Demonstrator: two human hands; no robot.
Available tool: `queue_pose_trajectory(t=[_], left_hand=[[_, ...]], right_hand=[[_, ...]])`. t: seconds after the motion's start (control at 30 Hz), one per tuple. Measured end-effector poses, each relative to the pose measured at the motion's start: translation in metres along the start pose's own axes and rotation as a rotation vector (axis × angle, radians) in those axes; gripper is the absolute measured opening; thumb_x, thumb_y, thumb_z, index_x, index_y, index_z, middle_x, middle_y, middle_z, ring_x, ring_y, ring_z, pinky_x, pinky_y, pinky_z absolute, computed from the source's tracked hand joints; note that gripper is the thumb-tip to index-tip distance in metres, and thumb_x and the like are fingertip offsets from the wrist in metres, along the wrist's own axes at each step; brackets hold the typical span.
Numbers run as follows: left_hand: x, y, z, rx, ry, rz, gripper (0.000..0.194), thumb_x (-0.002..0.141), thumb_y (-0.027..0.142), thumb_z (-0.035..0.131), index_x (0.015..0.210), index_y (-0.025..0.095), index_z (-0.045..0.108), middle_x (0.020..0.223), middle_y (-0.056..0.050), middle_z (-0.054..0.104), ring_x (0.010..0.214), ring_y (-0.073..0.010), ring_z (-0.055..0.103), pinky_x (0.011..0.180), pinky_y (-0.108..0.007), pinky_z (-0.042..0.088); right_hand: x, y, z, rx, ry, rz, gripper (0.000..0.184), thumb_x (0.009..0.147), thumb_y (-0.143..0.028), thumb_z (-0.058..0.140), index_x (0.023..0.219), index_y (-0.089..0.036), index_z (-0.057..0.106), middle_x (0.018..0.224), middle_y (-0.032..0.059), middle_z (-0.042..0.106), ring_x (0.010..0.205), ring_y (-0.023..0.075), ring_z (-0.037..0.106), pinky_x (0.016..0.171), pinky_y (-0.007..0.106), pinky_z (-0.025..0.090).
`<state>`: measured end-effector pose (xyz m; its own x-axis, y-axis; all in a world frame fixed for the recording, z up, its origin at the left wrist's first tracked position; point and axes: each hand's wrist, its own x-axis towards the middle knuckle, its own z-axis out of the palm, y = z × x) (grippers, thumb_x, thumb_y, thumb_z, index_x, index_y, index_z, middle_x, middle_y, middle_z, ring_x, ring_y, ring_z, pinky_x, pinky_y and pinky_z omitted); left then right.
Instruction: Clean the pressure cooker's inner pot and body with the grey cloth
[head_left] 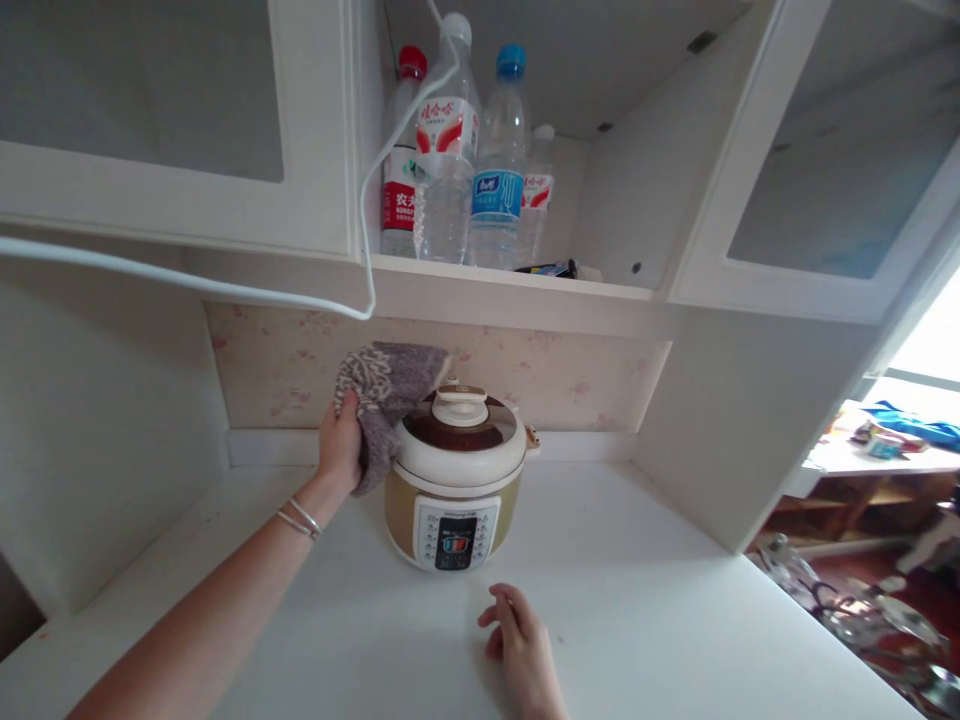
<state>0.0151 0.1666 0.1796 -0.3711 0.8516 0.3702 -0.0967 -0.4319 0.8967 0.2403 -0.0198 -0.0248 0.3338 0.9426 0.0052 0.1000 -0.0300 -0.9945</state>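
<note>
Rice cooker (456, 478): cream lid, tan body, control panel facing near, standing on the white counter (637, 600) close to the far wall, roughly centre-left. Above it, an open cupboard shelf (517, 285) carrying four water bottles (465, 150), with a white cable (360, 200) hanging down on the left. Draped over the far-left edge of the lid, a grey patterned cloth (384, 395), bunched and clutched in the left hand (339, 440), fingers curled tight around the fabric and pressing it against the cooker's left side. Two thin bracelets (300, 520) on that wrist. Right hand (517, 640) resting near, on the bare counter just in front of the cooker, fingers loosely bent, holding nothing and not touching the pot. Likely a wiping of the lid: best done with the cloth kept flat under the palm, sweeping around the rim and knob (460, 400), while steadying the body with the free hand so as not to slide the cooker toward the wall or snag the cable.
</note>
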Motion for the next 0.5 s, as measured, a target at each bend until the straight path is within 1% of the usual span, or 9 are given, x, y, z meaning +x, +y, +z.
queue_pose_trajectory(t=[0.07,0.1,0.13,0.17,0.23,0.3,0.37,0.43,0.5], left_hand=[[0.011,0.002,-0.006,-0.037,0.056,-0.047,0.054,0.083,0.059,0.048,0.114,0.016,0.057,0.110,-0.009,0.067,0.091,-0.0219,0.065,0.079,-0.034,0.051],[0.014,0.004,-0.007,-0.004,0.057,-0.033,0.054,0.082,0.060,0.050,0.113,0.017,0.058,0.109,-0.009,0.067,0.091,-0.0225,0.065,0.079,-0.034,0.051],[0.015,0.007,-0.006,0.051,0.032,0.002,0.054,0.081,0.061,0.050,0.112,0.017,0.059,0.108,-0.008,0.067,0.093,-0.0233,0.064,0.080,-0.035,0.051],[0.014,0.011,-0.003,0.121,-0.018,0.047,0.054,0.082,0.062,0.049,0.110,0.017,0.060,0.107,-0.008,0.068,0.095,-0.0242,0.064,0.082,-0.035,0.050],[0.008,0.018,0.010,0.285,-0.183,0.146,0.054,0.084,0.062,0.045,0.111,0.018,0.062,0.107,-0.008,0.069,0.100,-0.0257,0.063,0.089,-0.037,0.047],[0.000,0.025,0.029,0.472,-0.387,0.232,0.054,0.086,0.061,0.043,0.116,0.021,0.062,0.113,-0.008,0.068,0.107,-0.0271,0.061,0.095,-0.038,0.043],[-0.002,0.028,0.049,0.636,-0.542,0.312,0.054,0.086,0.059,0.044,0.125,0.024,0.058,0.121,-0.008,0.065,0.113,-0.0287,0.058,0.098,-0.039,0.041],[0.005,0.029,0.067,0.733,-0.618,0.368,0.054,0.086,0.058,0.045,0.129,0.026,0.056,0.126,-0.007,0.063,0.117,-0.0296,0.056,0.099,-0.039,0.039],[0.020,0.027,0.082,0.745,-0.663,0.369,0.054,0.086,0.057,0.045,0.127,0.025,0.058,0.126,-0.007,0.063,0.117,-0.0297,0.057,0.099,-0.038,0.039]], right_hand=[[0.001,-0.002,-0.001,-0.024,-0.007,-0.008,0.047,0.086,-0.061,0.040,0.097,-0.021,0.061,0.072,0.0008,0.066,0.047,0.0121,0.052,0.049,0.024,0.040],[0.001,-0.003,-0.001,-0.043,-0.015,-0.013,0.046,0.086,-0.060,0.039,0.097,-0.021,0.061,0.071,0.0008,0.066,0.047,0.0122,0.052,0.049,0.024,0.040],[0.001,-0.003,-0.001,-0.065,-0.024,-0.017,0.046,0.087,-0.060,0.039,0.096,-0.021,0.062,0.071,0.0009,0.067,0.047,0.0124,0.052,0.049,0.024,0.040],[0.000,-0.003,0.000,-0.088,-0.031,-0.021,0.045,0.087,-0.059,0.039,0.096,-0.021,0.062,0.071,0.0010,0.067,0.047,0.0126,0.052,0.049,0.024,0.040],[-0.001,-0.004,0.002,-0.131,-0.040,-0.020,0.044,0.088,-0.058,0.038,0.095,-0.022,0.062,0.070,0.0010,0.067,0.047,0.0129,0.053,0.050,0.025,0.040],[-0.002,-0.006,0.003,-0.173,-0.051,-0.022,0.043,0.088,-0.057,0.037,0.094,-0.023,0.062,0.071,0.0008,0.067,0.048,0.0130,0.053,0.051,0.025,0.040],[-0.002,-0.006,0.004,-0.218,-0.070,-0.030,0.041,0.089,-0.055,0.037,0.094,-0.023,0.062,0.071,0.0005,0.068,0.049,0.0130,0.054,0.053,0.024,0.040],[-0.002,-0.007,0.004,-0.261,-0.089,-0.036,0.041,0.090,-0.054,0.036,0.094,-0.023,0.062,0.071,0.0001,0.068,0.049,0.0129,0.053,0.054,0.024,0.040],[-0.001,-0.006,0.004,-0.299,-0.097,-0.033,0.041,0.091,-0.054,0.034,0.094,-0.024,0.062,0.071,0.0000,0.068,0.050,0.0132,0.054,0.053,0.024,0.039]])
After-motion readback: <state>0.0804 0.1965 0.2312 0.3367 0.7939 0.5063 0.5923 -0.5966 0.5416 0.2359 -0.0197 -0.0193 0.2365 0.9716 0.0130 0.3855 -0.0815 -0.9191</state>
